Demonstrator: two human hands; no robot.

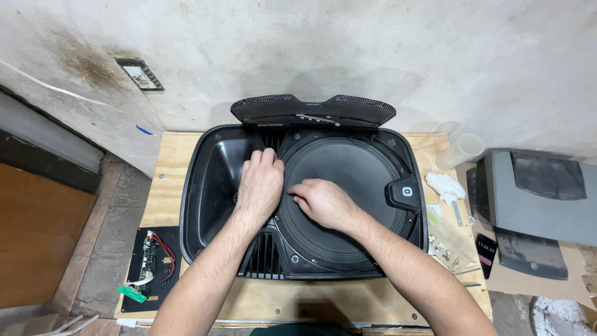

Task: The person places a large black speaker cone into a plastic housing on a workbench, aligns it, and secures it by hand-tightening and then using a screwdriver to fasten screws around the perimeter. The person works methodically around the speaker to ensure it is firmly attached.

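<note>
A black plastic speaker cabinet (211,180) lies face up on a plywood table (168,186). Its large round speaker cone (360,180) fills the middle and right. My left hand (260,183) rests palm down on the left rim of the cone, fingers pointing away from me. My right hand (318,200) lies beside it on the cone's left edge, fingertips pressed against the rim. Neither hand holds a loose object. A black mesh grille (314,109) leans on the wall behind the cabinet.
A black panel with a circuit board and red wires (151,267) lies at the table's front left. At right are a clear plastic cup (459,151), white wadding (444,185), a bag of screws (446,246), a phone (485,253) and grey and black housing parts (538,199).
</note>
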